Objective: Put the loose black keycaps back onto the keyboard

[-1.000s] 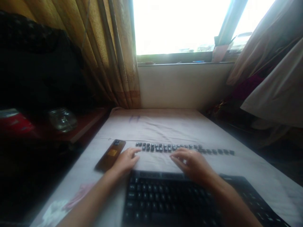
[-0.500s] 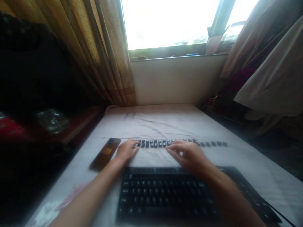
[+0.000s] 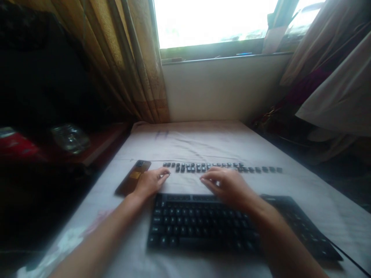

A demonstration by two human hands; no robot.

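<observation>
Small dark keycaps (image 3: 198, 167) stand in two lines across the white cloth, beyond a black keyboard (image 3: 199, 222). My left hand (image 3: 149, 181) is just in front of the left end of these lines. Its thumb and fingers pinch a small dark piece that looks like a keycap (image 3: 169, 173). Before the middle of the lines hovers my right hand (image 3: 228, 183), thumb and fingertips pressed together. Whatever may be between them is too small to make out. That hand and forearm cover part of the keycaps and the keyboard's right half.
A brown phone (image 3: 126, 183) lies face down beside my left hand. Crumpled pink and white cloth (image 3: 68, 241) is at the left front edge. The keyboard's cable (image 3: 344, 253) runs off to the right. A curtain (image 3: 145, 77) and a window (image 3: 214, 23) are beyond the surface.
My left hand has drawn back slightly from the left end of the keycaps with a small piece in its fingers, uncovering several there. My right hand stays near the middle; the view has tilted.
</observation>
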